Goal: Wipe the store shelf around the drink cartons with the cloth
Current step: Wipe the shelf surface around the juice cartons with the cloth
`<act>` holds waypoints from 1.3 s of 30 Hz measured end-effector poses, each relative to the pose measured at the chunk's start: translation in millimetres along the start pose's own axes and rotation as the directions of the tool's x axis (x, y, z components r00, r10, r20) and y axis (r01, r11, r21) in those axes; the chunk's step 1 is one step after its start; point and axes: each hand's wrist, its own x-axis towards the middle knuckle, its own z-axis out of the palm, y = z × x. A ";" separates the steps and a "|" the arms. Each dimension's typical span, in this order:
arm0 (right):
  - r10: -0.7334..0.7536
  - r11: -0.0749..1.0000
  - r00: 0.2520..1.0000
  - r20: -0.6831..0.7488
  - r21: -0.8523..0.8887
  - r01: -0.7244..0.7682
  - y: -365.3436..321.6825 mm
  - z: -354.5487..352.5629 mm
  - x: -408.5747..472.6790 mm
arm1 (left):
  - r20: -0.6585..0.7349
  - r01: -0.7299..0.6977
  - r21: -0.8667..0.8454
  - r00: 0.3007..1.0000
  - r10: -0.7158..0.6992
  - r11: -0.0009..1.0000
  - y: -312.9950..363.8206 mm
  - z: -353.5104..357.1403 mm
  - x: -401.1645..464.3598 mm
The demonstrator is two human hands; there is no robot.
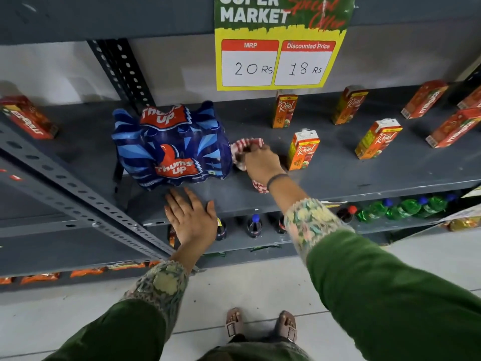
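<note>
My right hand (261,162) is shut on a red-and-white checked cloth (243,149), pressing it onto the grey shelf (364,175) between a blue Thums Up bottle pack (171,144) and an upright orange Real drink carton (303,150). Part of the cloth trails under my wrist. My left hand (192,220) lies flat and open on the shelf's front edge, just below the bottle pack. More Real cartons stand further back and right: one (284,110) near the wall, another (350,105) beside it, and a third (378,139) in front.
Red Maaza cartons lie flat at the far left (28,117) and far right (453,130). A yellow price sign (278,45) hangs above. A perforated upright post (78,188) crosses the left. Cola bottles (253,226) and green bottles (406,208) stand on the lower shelf.
</note>
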 end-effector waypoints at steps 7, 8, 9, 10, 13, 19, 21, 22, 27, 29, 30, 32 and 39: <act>0.018 0.999 0.995 0.097 0.027 -0.021 -6.0 18.5 -97.1 | 0.021 0.002 0.028 1.000 -0.003 1.000 0.7 -0.6 0.4; 0.019 0.999 0.992 0.122 0.038 -0.024 -5.7 16.4 -108.1 | 0.028 0.005 0.033 1.000 -0.006 0.999 0.5 -0.8 0.5; 0.038 0.998 0.990 0.136 0.046 -0.044 -5.1 12.5 -115.9 | 0.035 0.008 0.036 0.999 -0.009 0.999 0.3 -1.1 0.6; 0.073 0.996 0.991 0.113 0.048 -0.079 -4.0 7.4 -118.9 | 0.040 0.008 0.037 0.999 -0.010 0.999 0.1 -1.5 0.6; 0.242 0.968 0.964 -0.107 0.100 -0.232 -2.2 -15.4 -100.8 | 0.052 0.009 0.046 0.999 -0.011 0.999 0.1 -2.2 0.5; 0.183 0.983 0.953 -0.241 0.069 -0.171 -3.6 -16.2 -9.9 | 0.041 -0.013 0.021 0.999 0.012 1.000 -1.5 -0.2 0.7; 0.163 0.986 0.977 -0.136 0.041 -0.159 1.2 -6.3 5.5 | 0.043 -0.014 0.028 0.999 0.012 1.000 -3.2 0.7 1.2; 0.167 0.985 0.982 -0.090 0.047 -0.163 4.3 -1.7 8.0 | 0.043 -0.015 0.027 0.999 0.014 1.000 -3.4 0.7 1.4; 0.183 0.981 0.980 -0.078 0.082 -0.177 10.2 17.0 -1.8 | 0.028 -0.021 0.033 0.999 0.020 0.999 -2.8 0.5 0.7; 0.177 0.983 0.978 -0.114 0.073 -0.169 9.9 25.2 -6.5 | 0.030 -0.020 0.029 0.999 0.019 0.999 -2.9 0.1 0.8; 0.171 0.984 0.977 -0.128 0.064 -0.164 10.0 28.4 -9.3 | 0.032 -0.020 0.028 0.999 0.019 0.999 -2.9 0.0 0.9; 0.155 0.988 0.978 -0.141 0.050 -0.149 10.9 33.0 -15.0 | 0.036 -0.019 0.027 0.999 0.018 0.999 -2.6 -0.3 1.2; 0.122 0.993 0.986 -0.110 0.023 -0.120 9.4 44.8 -44.6 | 0.040 -0.021 0.024 0.999 0.020 0.999 -3.1 -0.9 0.4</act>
